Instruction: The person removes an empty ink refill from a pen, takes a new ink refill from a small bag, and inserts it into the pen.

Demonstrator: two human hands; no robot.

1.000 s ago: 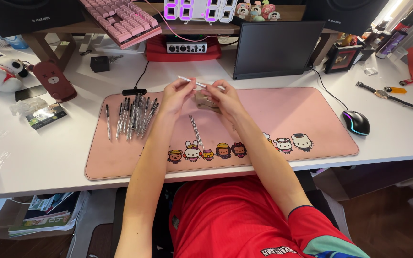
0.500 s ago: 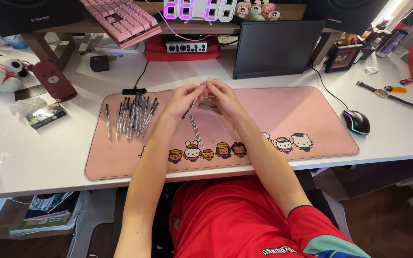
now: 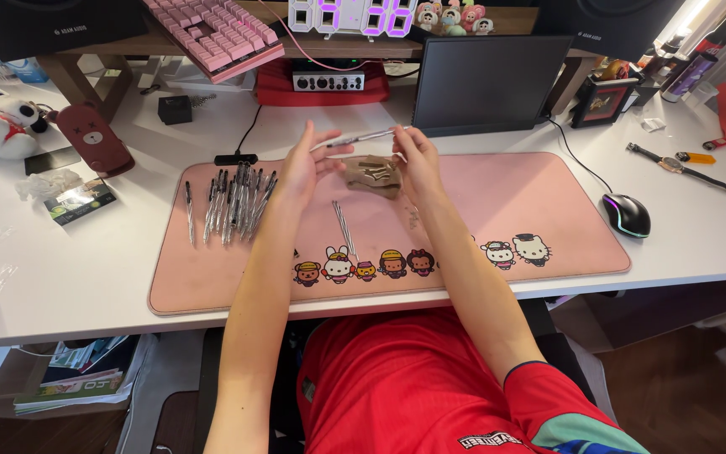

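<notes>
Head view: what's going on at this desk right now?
A person seated at a white desk holds one clear pen up between both hands, left hand and right hand, above a pink desk mat. A row of similar pens lies on the mat's left part, a small brownish pile of parts under the hands.

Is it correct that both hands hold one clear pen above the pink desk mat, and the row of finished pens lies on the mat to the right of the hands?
Not quite. The head view shows the row of pens left of the hands, not right. The left hand and right hand do hold one clear pen above the pink desk mat.
</notes>
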